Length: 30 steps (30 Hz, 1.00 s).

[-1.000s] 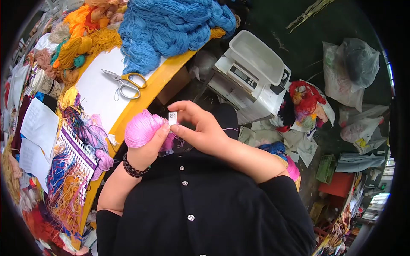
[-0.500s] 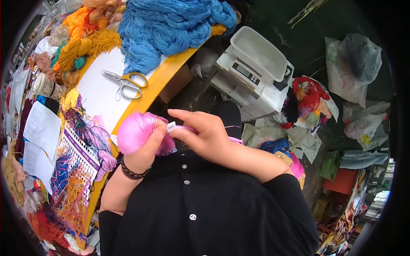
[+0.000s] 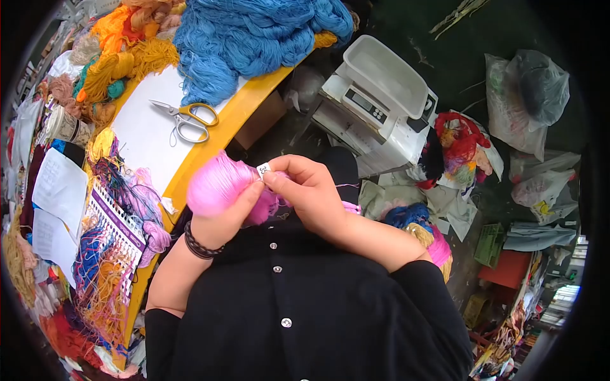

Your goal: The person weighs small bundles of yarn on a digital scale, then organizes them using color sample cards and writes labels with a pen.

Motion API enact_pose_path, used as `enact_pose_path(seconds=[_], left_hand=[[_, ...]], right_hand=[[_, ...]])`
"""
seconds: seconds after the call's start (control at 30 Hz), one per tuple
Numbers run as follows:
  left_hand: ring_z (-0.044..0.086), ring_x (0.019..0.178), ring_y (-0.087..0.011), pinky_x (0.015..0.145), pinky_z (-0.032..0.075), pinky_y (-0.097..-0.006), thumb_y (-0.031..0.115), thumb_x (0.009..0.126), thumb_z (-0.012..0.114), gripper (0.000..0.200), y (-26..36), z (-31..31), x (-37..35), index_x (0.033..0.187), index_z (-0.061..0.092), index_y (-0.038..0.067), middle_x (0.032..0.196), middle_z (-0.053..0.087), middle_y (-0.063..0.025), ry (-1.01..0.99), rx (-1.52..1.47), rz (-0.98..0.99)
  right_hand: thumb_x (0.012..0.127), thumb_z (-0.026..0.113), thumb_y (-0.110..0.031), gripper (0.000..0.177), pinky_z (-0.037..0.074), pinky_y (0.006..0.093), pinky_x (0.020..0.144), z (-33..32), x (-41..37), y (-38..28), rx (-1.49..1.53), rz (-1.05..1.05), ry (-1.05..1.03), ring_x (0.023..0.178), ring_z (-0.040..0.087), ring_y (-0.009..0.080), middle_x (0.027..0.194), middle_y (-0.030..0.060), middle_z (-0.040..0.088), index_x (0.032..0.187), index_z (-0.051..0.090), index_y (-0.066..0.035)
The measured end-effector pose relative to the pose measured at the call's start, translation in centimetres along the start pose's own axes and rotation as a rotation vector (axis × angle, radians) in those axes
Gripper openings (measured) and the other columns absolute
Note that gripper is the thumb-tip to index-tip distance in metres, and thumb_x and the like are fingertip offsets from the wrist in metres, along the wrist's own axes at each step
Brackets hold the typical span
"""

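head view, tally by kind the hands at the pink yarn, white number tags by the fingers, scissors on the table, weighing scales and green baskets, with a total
Hands at the pink yarn: 2 (left hand, right hand)
White number tag: 1
Scissors: 1
Weighing scale: 1
Green basket: 1
Total: 6

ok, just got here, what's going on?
Someone in a black buttoned top is holding a bundle of pink yarn in the left hand, while the right hand has thumb and forefinger on a small white tag at the yarn's edge. Can't tell whether the tag is fastened. Scissors lie on the yellow-edged table, near a heap of blue yarn. A scale stands off to the right.
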State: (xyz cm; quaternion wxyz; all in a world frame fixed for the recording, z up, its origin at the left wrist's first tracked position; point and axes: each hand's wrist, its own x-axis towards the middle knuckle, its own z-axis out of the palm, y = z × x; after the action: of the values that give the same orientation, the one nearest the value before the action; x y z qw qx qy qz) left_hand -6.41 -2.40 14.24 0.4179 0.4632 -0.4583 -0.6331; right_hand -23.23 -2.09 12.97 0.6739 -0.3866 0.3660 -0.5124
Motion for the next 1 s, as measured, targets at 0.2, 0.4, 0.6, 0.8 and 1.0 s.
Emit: enact_pose_path(seconds=[0.2, 0.4, 0.6, 0.8, 1.0], left_hand=[[0.061, 0.073, -0.0107, 0.066, 0.049, -0.027, 0.009, 0.087, 0.064, 0.008, -0.1, -0.9, 0.1, 0.092, 0.065, 0.004, 0.078, 0.063, -0.0018, -0.046, 0.216, -0.007], [0.062, 0.076, -0.011, 0.071, 0.049, -0.0271, 0.009, 0.086, 0.066, 0.009, -1.8, -0.3, 0.0, 0.093, 0.065, 0.003, 0.082, 0.065, -0.0026, 0.045, 0.284, 0.238], [0.06, 0.072, -0.008, 0.065, 0.048, -0.023, 0.007, 0.086, 0.066, 0.009, -2.1, -2.1, 0.6, 0.094, 0.064, 0.004, 0.079, 0.064, -0.002, -0.225, -0.274, -0.292], [0.06, 0.075, -0.009, 0.067, 0.048, -0.0244, 0.008, 0.086, 0.065, 0.009, -2.1, -0.3, -1.0, 0.093, 0.064, 0.003, 0.083, 0.063, -0.0015, -0.037, 0.33, 0.209], [0.056, 0.077, -0.0069, 0.067, 0.045, -0.0221, 0.002, 0.086, 0.064, 0.009, -2.0, -1.2, -0.7, 0.095, 0.064, 0.003, 0.083, 0.059, 0.0011, -0.073, 0.095, 0.087]], right_hand=[[0.086, 0.064, -0.012, 0.015, 0.049, 0.0305, 0.067, -1.1, 0.1, -1.0, -0.883, -0.369, -0.042, 0.076, 0.064, 0.0234, 0.082, 0.0132, 0.065, 0.095, 0.065, -0.001], [0.079, 0.065, -0.006, 0.007, 0.048, 0.0378, 0.065, -1.0, -0.1, 0.0, -0.626, -0.12, -0.007, 0.072, 0.061, 0.0306, 0.076, 0.0113, 0.063, 0.086, 0.064, -0.005], [0.081, 0.068, -0.008, 0.01, 0.049, 0.0299, 0.07, -1.5, -0.3, -0.9, -1.067, -0.472, -0.079, 0.08, 0.064, 0.0205, 0.078, 0.0113, 0.064, 0.091, 0.066, -0.005], [0.083, 0.068, -0.008, 0.012, 0.047, 0.0223, 0.069, -1.7, -0.6, -0.7, 0.04, 0.332, -0.097, 0.076, 0.06, 0.0084, 0.085, 0.002, 0.066, 0.093, 0.064, -0.002], [0.085, 0.069, -0.013, 0.015, 0.045, 0.0195, 0.062, -5.3, -1.0, -0.9, -0.229, 0.175, -0.022, 0.07, 0.056, 0.0054, 0.078, 0.0002, 0.064, 0.092, 0.067, 0.0]])
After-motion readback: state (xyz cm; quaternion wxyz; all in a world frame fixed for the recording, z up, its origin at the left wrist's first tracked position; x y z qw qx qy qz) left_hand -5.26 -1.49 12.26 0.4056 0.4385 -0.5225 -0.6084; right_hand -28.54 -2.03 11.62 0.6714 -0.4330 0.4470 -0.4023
